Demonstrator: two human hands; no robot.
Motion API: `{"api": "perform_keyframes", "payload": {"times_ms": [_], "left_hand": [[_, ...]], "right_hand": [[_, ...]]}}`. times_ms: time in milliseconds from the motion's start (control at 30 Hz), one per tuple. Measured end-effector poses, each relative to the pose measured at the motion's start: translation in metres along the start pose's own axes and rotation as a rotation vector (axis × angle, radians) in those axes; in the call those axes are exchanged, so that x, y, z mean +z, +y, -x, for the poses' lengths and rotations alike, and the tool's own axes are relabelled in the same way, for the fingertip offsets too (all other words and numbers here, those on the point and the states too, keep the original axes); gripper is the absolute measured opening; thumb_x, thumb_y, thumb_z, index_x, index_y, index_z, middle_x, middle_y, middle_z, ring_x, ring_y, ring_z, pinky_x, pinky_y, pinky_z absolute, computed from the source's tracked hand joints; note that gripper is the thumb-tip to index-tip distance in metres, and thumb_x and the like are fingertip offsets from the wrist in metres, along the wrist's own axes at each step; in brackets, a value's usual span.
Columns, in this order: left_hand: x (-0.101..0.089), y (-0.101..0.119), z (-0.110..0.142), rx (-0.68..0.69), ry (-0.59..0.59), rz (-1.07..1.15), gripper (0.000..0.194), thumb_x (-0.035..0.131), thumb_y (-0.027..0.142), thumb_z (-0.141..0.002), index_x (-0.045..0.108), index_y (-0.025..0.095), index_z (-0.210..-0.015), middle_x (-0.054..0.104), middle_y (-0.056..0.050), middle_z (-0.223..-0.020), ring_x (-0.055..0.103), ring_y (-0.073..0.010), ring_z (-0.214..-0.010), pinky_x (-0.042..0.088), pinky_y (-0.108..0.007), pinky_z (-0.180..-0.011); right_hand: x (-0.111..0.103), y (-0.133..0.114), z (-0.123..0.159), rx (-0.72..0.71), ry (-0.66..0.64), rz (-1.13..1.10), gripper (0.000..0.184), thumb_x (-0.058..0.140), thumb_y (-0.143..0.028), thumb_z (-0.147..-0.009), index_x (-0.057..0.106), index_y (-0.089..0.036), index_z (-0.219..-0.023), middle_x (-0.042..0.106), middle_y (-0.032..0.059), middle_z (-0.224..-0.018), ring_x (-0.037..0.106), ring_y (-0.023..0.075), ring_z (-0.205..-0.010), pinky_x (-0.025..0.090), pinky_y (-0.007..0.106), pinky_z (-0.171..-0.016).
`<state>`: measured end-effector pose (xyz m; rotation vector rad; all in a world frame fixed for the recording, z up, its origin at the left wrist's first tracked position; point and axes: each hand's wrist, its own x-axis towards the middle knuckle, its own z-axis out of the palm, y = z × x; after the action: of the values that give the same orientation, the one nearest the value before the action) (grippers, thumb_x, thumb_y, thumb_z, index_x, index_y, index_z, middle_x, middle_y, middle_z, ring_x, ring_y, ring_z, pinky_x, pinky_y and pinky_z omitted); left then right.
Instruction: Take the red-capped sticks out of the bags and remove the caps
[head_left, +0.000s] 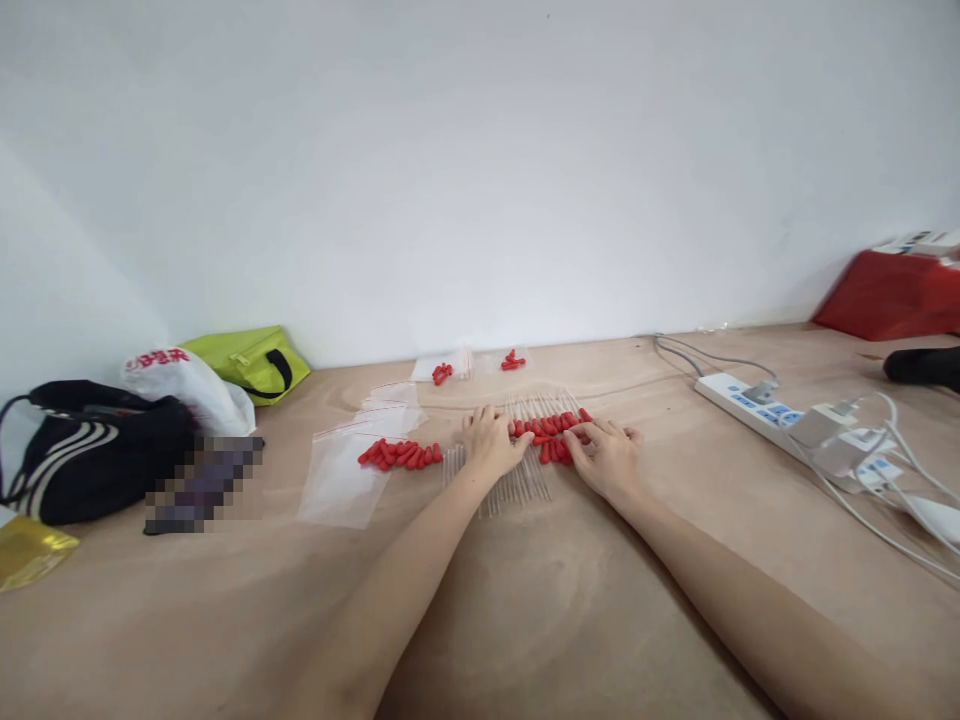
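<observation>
Both my hands rest on a row of thin clear tubes point(517, 480) lying on the brown table. My left hand point(491, 440) lies flat on the tubes' left part, fingers stretched toward a cluster of small red caps point(551, 428). My right hand point(607, 452) lies on the right, fingertips touching the red caps. Another heap of red caps point(401, 454) lies to the left on a clear zip bag point(341, 480). Two small filled bags with red caps point(469, 365) lie farther back near the wall.
On the left sit a black striped bag point(82, 450), a white plastic bag point(187, 385) and a green pouch point(251, 360). A white power strip point(787, 420) with plugs and cables lies on the right. A red box point(892, 295) stands at the far right by the wall.
</observation>
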<state>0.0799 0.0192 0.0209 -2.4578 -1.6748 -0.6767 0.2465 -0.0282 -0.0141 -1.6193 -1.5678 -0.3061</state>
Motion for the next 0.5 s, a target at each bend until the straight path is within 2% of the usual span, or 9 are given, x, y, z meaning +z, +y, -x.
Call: {"api": "perform_keyframes", "payload": {"times_ms": [100, 267, 400, 500], "left_hand": [[0.004, 0.004, -0.004, -0.046, -0.003, -0.004, 0.02, 0.057, 0.036, -0.072, 0.059, 0.018, -0.062, 0.057, -0.007, -0.087, 0.048, -0.0246, -0.091, 0.033, -0.038, -0.076], [-0.005, 0.003, 0.021, -0.076, 0.181, 0.109, 0.015, 0.055, 0.03, -0.076, 0.061, 0.019, -0.068, 0.058, -0.005, -0.082, 0.05, -0.0218, -0.086, 0.034, -0.037, -0.075], [-0.019, -0.001, 0.059, 0.059, 0.278, 0.209, 0.012, 0.057, 0.03, -0.075, 0.062, 0.02, -0.071, 0.057, -0.003, -0.078, 0.051, -0.0194, -0.08, 0.034, -0.035, -0.073], [-0.025, -0.004, 0.081, 0.18, 0.277, 0.26, 0.012, 0.058, 0.03, -0.074, 0.061, 0.02, -0.07, 0.058, -0.003, -0.078, 0.052, -0.0182, -0.079, 0.034, -0.034, -0.072]], "right_hand": [[-0.002, -0.004, -0.001, -0.009, -0.02, -0.024, 0.024, 0.047, -0.034, -0.079, 0.064, -0.021, -0.069, 0.065, 0.0013, -0.069, 0.055, 0.0166, -0.073, 0.02, 0.033, -0.074], [-0.01, -0.022, 0.002, 0.037, -0.112, -0.11, 0.027, 0.047, -0.038, -0.081, 0.066, -0.024, -0.068, 0.066, -0.0002, -0.067, 0.055, 0.0163, -0.071, 0.021, 0.031, -0.069], [-0.017, -0.045, 0.012, 0.066, -0.269, -0.251, 0.027, 0.046, -0.045, -0.081, 0.067, -0.029, -0.073, 0.067, -0.0024, -0.071, 0.054, 0.0169, -0.073, 0.022, 0.031, -0.068], [-0.019, -0.059, 0.021, 0.096, -0.353, -0.327, 0.026, 0.046, -0.044, -0.081, 0.066, -0.029, -0.073, 0.067, -0.0036, -0.071, 0.052, 0.0168, -0.071, 0.023, 0.031, -0.069]]}}
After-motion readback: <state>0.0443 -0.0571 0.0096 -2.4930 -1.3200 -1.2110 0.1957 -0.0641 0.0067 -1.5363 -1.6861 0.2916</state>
